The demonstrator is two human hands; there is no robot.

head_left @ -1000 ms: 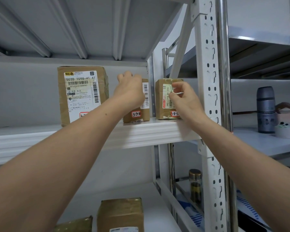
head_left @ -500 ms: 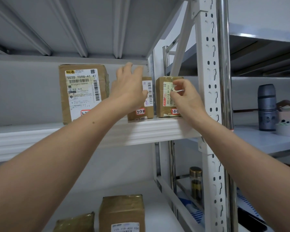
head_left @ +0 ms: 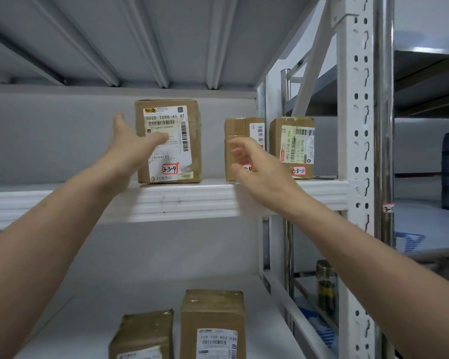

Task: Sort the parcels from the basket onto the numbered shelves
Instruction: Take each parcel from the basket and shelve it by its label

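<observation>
On the shelf (head_left: 192, 200) stand parcel 3-3-9 (head_left: 192, 141), the middle parcel (head_left: 235, 128) and parcel 3-3-11 (head_left: 275, 141). My left hand (head_left: 130, 146) and right hand (head_left: 257, 169) are empty, fingers loose; basket not visible.

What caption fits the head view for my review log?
Open left hand at the 3-3-9 parcel, open right hand in front of the middle parcel, both parcels on the upper shelf.
</observation>
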